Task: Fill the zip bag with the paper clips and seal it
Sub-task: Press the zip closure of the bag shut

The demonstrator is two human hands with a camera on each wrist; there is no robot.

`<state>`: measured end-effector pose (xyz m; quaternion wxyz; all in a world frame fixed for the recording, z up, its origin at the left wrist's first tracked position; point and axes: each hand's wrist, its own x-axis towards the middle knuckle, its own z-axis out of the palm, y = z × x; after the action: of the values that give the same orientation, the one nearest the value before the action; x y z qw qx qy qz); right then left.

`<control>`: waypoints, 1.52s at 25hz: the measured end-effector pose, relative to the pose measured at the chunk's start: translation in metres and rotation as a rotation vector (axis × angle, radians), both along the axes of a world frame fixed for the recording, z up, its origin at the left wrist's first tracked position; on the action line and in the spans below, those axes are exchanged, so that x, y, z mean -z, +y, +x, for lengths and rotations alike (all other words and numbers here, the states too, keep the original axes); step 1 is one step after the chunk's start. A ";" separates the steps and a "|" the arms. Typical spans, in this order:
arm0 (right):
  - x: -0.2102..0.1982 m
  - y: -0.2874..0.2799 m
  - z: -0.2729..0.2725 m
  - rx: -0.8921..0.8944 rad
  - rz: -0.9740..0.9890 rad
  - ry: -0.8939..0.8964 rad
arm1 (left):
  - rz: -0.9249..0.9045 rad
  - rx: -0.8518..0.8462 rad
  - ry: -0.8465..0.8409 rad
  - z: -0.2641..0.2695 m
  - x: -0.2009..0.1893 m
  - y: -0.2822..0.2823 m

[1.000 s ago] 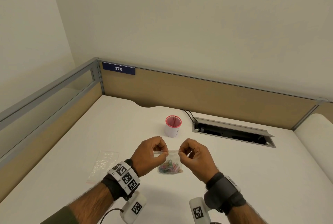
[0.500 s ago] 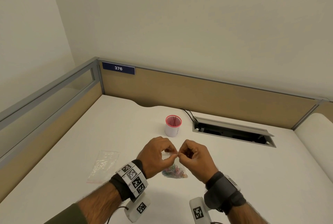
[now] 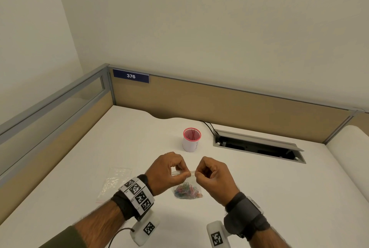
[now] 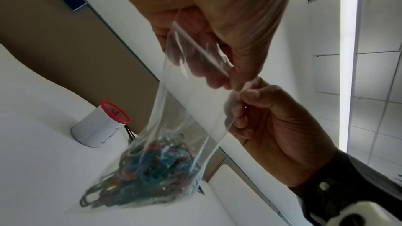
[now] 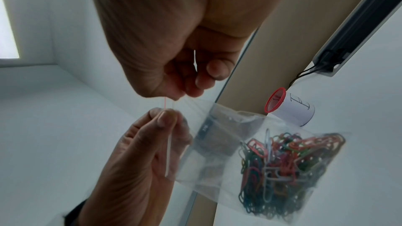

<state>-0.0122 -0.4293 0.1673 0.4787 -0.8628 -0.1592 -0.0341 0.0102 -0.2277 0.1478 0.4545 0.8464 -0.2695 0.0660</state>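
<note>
Hands are sitting slightly farther apart than half a second ago, left hand (image 3: pixel 165 172) and right hand (image 3: pixel 212 176) each pinching the zip bag (image 3: pixel 186 185) top, paper clips (image 3: pixel 187 192) inside.

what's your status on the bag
Left hand and right hand pinching bag top. Paper clips inside. Nothing in the way.

Even soft light, faint shadows on desk (image 3: pixel 119 138); wrist views backlit, edges warped, near skin blurred
</note>
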 end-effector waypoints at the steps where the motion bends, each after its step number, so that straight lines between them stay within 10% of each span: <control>1: 0.000 0.001 0.000 -0.006 0.008 0.001 | -0.009 0.002 0.010 0.000 0.001 0.003; 27: 0.028 -0.013 0.009 0.134 0.145 0.164 | -0.044 0.023 0.293 0.016 0.027 0.050; 38: 0.073 -0.039 0.070 0.401 0.253 0.308 | -0.144 -0.151 0.512 0.087 0.060 -0.014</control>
<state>0.0578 -0.4685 0.0943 0.5850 -0.8053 0.0948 -0.0162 0.0975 -0.2417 0.0878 0.5606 0.8187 -0.0768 -0.0973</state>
